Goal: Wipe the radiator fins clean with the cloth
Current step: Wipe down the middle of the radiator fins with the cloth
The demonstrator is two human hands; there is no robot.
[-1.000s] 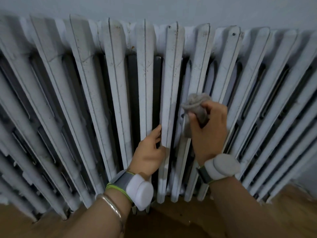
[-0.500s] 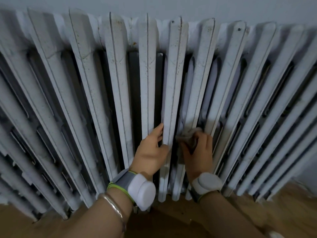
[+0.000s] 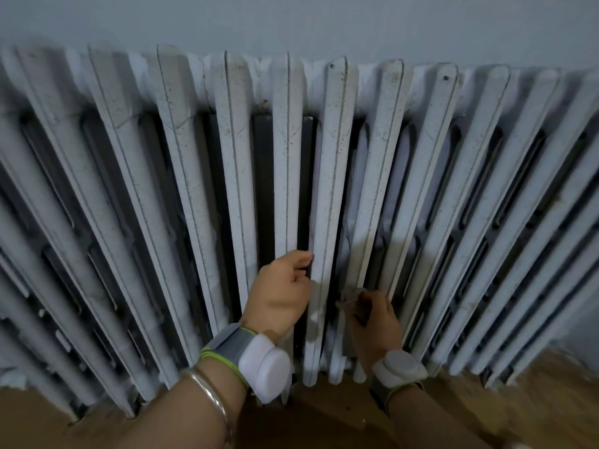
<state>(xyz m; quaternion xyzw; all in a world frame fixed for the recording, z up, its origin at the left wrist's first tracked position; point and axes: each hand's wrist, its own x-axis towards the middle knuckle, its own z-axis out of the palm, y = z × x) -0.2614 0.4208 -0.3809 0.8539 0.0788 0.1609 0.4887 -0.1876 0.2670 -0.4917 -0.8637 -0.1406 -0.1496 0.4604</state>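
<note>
Radiator: we see a white ribbed radiator (image 3: 197,196) along the wall (image 3: 291,21), its paint speckled with brown spots and its gaps dark.
Left hand: our left hand (image 3: 282,293) is at the lower middle of the radiator. Its fingers curl into the dark gap and round the left edge of one fin (image 3: 329,189), with the thumb lying against that fin's face.
Right hand: our right hand (image 3: 374,319) sits just right of the left one and a little lower, near the foot of the radiator. Its fingers are bunched round the cloth.
Cloth: the cloth (image 3: 348,296) is small, grey and crumpled. It shows only above our right fingers, pressed into the narrow gap just right of the fin that the left hand holds. We cannot tell how much of it is tucked inside the palm.
Wrists: we wear a grey band with a white puck (image 3: 264,362) on the left wrist and a bangle (image 3: 210,396) below it. A grey puck (image 3: 398,367) sits on the right wrist.
Floor: a brown floor (image 3: 324,419) lies under the radiator's feet.
Sharpness: the outer fins on both sides are blurred.
</note>
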